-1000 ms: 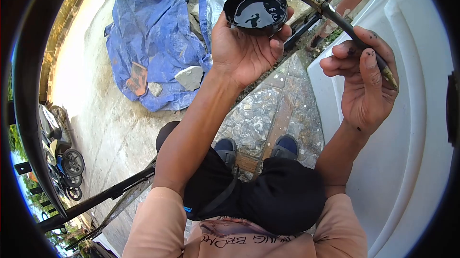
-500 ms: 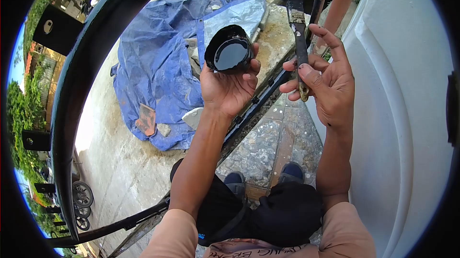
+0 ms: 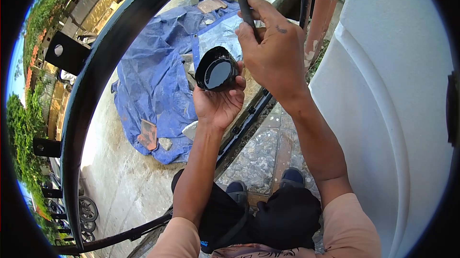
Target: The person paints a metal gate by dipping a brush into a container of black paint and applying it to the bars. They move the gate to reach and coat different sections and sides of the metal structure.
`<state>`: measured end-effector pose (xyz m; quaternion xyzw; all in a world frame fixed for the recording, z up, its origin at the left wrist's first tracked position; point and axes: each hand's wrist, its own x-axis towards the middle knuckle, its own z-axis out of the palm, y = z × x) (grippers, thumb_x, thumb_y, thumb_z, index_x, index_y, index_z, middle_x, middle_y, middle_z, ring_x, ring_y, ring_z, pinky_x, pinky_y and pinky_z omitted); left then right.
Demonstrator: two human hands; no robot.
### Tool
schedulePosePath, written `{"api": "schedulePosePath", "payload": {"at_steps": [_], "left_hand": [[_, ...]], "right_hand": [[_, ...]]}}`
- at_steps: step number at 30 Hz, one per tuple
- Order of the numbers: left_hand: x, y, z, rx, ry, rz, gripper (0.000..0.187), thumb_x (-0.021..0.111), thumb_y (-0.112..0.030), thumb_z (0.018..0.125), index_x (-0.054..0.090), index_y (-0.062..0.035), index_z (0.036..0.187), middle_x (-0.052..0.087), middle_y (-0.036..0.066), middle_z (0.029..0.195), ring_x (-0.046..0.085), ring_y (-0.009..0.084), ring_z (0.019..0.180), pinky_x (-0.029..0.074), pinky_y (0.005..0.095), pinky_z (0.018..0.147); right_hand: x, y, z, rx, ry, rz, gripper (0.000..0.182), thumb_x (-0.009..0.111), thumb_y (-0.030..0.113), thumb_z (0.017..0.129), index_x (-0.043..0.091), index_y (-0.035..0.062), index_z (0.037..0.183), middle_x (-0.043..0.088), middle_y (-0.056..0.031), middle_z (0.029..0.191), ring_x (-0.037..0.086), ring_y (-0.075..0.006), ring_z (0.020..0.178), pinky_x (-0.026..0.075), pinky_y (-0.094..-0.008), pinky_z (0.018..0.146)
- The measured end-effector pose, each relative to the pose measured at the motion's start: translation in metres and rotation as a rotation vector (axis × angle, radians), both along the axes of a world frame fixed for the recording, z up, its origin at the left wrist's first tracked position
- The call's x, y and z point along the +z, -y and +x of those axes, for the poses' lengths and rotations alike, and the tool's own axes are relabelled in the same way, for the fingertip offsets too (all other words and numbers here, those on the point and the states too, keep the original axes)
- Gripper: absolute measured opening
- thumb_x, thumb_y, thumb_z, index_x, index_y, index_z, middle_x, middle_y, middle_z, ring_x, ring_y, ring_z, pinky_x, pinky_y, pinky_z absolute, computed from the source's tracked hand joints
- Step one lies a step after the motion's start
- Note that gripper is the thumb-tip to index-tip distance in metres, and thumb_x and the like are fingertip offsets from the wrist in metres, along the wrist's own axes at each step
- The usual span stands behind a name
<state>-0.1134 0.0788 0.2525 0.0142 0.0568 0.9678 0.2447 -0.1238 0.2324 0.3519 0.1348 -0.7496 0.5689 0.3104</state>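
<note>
My left hand (image 3: 219, 102) cups a small round container of black paint (image 3: 218, 69), its mouth tilted toward me so the glossy liquid shows. Up and to the right, my right hand (image 3: 273, 49) is closed around the dark handle of a paintbrush (image 3: 243, 4). The bristles lie beyond the top edge of the view; only the handle and part of the metal band are seen. A dark smudge marks the back of this hand. Brush and container are apart.
A dark curved metal rail (image 3: 79, 109) with drilled tabs arcs along the left. Below lies a blue tarp (image 3: 148, 85) with stone and tile pieces on it. To the right stands a white wall (image 3: 378, 90). A reddish post (image 3: 323, 13) rises at upper right. Parked motorcycle wheels (image 3: 87, 209) show at lower left.
My right hand has moved up and left with the paintbrush, turning its back toward me, and the bristles have left the view. My left hand and the container sit slightly lower.
</note>
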Motion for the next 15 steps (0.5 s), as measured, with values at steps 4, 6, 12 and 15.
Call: {"api": "schedulePosePath", "payload": {"at_steps": [4, 6, 12, 15], "left_hand": [[0.0, 0.0, 0.003, 0.122, 0.057, -0.098, 0.055, 0.039, -0.044, 0.096, 0.053, -0.0034, 0.131, 0.055, 0.019, 0.128, 0.059, 0.0298, 0.096, 0.052, 0.0304, 0.067], [-0.003, 0.005, 0.004, 0.028, 0.019, -0.011, 0.055, 0.04, -0.044, 0.096, 0.053, -0.004, 0.131, 0.054, 0.019, 0.129, 0.058, 0.0299, 0.096, 0.052, 0.0305, 0.066], [-0.003, 0.002, 0.005, 0.073, 0.072, -0.088, 0.054, 0.042, -0.045, 0.095, 0.054, -0.006, 0.131, 0.055, 0.017, 0.13, 0.058, 0.0296, 0.096, 0.052, 0.0304, 0.067], [-0.004, -0.002, 0.003, 0.136, 0.091, -0.172, 0.054, 0.044, -0.045, 0.095, 0.054, -0.0067, 0.131, 0.056, 0.017, 0.13, 0.059, 0.0296, 0.097, 0.053, 0.0307, 0.067]], "right_hand": [[-0.018, 0.004, 0.02, -0.001, -0.063, 0.049, 0.031, 0.063, 0.003, 0.086, 0.059, -0.0038, 0.116, 0.071, -0.0146, 0.092, 0.072, -0.0187, 0.076, 0.057, -0.0292, 0.066], [-0.011, -0.001, 0.027, 0.045, 0.081, -0.092, 0.03, 0.062, 0.002, 0.086, 0.06, -0.0037, 0.115, 0.071, -0.0152, 0.092, 0.072, -0.0178, 0.077, 0.057, -0.0295, 0.067], [0.005, -0.001, 0.016, -0.163, -0.116, 0.138, 0.034, 0.062, 0.0, 0.084, 0.06, -0.0027, 0.118, 0.069, -0.0174, 0.093, 0.072, -0.0231, 0.081, 0.056, -0.0329, 0.072], [-0.006, -0.008, 0.027, -0.083, -0.218, 0.05, 0.035, 0.061, 0.0, 0.084, 0.059, -0.0022, 0.119, 0.069, -0.0178, 0.095, 0.072, -0.0249, 0.083, 0.056, -0.034, 0.073]]}}
